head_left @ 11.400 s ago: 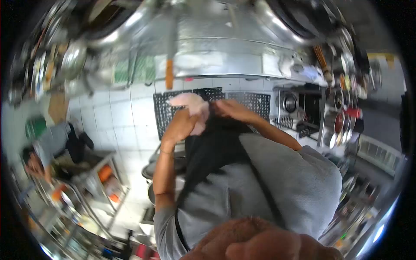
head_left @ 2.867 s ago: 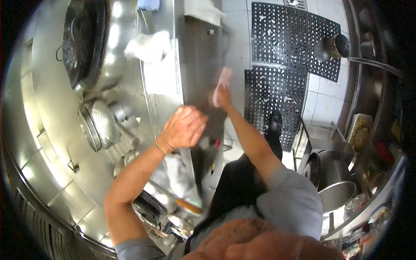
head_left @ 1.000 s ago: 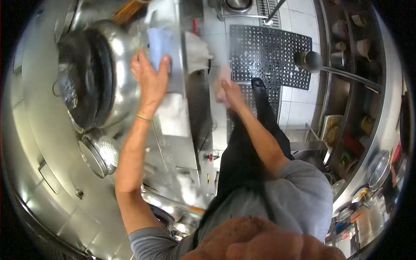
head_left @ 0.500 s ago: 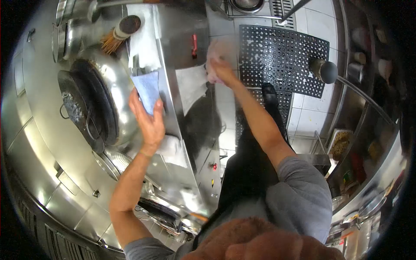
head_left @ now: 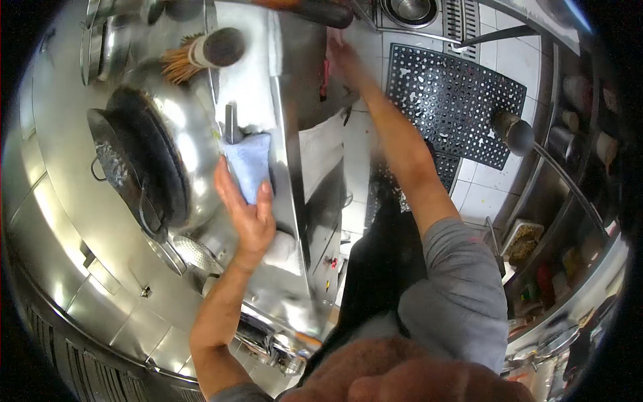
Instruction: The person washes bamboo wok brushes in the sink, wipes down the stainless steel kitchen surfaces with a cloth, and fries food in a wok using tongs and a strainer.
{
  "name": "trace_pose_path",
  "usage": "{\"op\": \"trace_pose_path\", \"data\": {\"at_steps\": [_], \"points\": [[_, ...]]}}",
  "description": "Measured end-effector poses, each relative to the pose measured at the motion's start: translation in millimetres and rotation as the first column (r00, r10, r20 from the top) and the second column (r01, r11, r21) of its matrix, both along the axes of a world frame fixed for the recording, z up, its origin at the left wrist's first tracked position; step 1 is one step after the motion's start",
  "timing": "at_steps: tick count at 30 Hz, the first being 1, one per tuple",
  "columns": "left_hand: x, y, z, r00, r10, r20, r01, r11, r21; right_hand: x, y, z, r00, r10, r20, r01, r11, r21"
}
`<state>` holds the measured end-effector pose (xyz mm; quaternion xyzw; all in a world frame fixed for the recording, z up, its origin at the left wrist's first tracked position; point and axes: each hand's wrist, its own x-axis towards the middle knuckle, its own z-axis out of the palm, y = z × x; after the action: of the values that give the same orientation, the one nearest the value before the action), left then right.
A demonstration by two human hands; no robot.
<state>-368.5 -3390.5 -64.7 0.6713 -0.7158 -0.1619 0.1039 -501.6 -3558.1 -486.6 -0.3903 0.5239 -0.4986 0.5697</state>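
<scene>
One blue cloth (head_left: 249, 164) is sitting in my left hand (head_left: 251, 224), that grip grasping it between thumb and fingers over the tabletop (head_left: 290, 167), beside the wok (head_left: 149, 164). My right hand (head_left: 343, 56) is showing blurred near a pinkish cloth (head_left: 334, 37); I am failing to make out whether its grip is clenched.

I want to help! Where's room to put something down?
Bare counter shows beside the left forearm, just below the lower white cloth. Bare floor tiles run between counter and black mat. Crowded: around the brush, wok and blue cloth.
</scene>
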Motion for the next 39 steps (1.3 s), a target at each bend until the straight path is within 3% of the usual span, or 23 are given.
{"op": "trace_pose_path", "data": {"at_steps": [2,4,6,8,10,12,16,19,23,26,31,33,35,39], "points": [[-0.8,-1.9,-0.6,1.000,0.002,0.005,-0.002,1.000,-0.011,16.3,24.6,-38.9,0.988,0.070,0.140,-0.081,0.994,0.077],[-1.5,-2.7,2.0,1.000,0.003,0.012,-0.003,1.000,0.005,18.7,90.4,-2.0,0.925,0.050,0.375,-0.175,0.935,0.307],[-3.0,-4.7,2.0,0.999,-0.010,0.033,0.010,1.000,-0.002,19.6,96.0,7.0,0.883,-0.086,0.462,-0.182,0.844,0.505],[-2.9,-4.7,1.4,0.997,-0.030,0.075,0.032,0.999,-0.021,46.8,81.2,-36.3,0.747,-0.353,0.563,0.032,0.865,0.500],[-2.8,-5.7,0.3,0.997,-0.028,0.067,0.029,0.999,-0.018,33.7,39.3,-45.3,0.835,-0.245,0.493,0.007,0.901,0.435],[-1.8,-6.2,-1.3,0.998,-0.026,0.055,0.027,1.000,-0.014,7.3,-5.8,-40.6,0.956,-0.022,0.293,-0.050,0.970,0.236],[-2.2,-5.2,0.4,0.999,-0.017,0.043,0.016,1.000,0.013,-21.0,-37.9,-21.2,0.989,0.117,0.093,-0.121,0.992,0.047],[-3.2,-6.4,3.3,0.998,-0.022,0.053,0.023,1.000,-0.004,-4.4,-25.9,-14.3,0.996,0.075,0.039,-0.077,0.995,0.060],[-2.9,-5.9,1.8,0.999,-0.023,0.049,0.024,1.000,-0.013,-12.9,-28.1,-24.0,0.994,0.048,0.095,-0.059,0.991,0.121],[-3.0,-5.6,1.1,0.999,-0.015,0.040,0.015,1.000,-0.015,-20.7,-55.4,-18.2,0.998,0.064,-0.007,-0.063,0.995,0.074],[-3.4,-7.1,0.4,0.999,-0.017,0.048,0.017,1.000,-0.007,-4.7,-14.1,88.3,0.971,-0.092,-0.219,0.052,0.982,-0.179],[-4.3,-5.8,2.1,0.998,-0.022,0.052,0.022,1.000,-0.001,1.4,-7.4,103.8,0.948,-0.164,-0.272,0.090,0.960,-0.265],[-5.1,-7.2,2.5,0.999,-0.024,0.042,0.024,1.000,0.003,-3.8,-31.9,83.0,0.941,-0.170,-0.293,0.098,0.965,-0.245],[-4.6,-4.2,2.6,0.997,-0.019,0.080,0.019,1.000,0.001,-20.3,-78.4,47.3,0.962,-0.055,-0.269,0.048,0.998,-0.031]]}}
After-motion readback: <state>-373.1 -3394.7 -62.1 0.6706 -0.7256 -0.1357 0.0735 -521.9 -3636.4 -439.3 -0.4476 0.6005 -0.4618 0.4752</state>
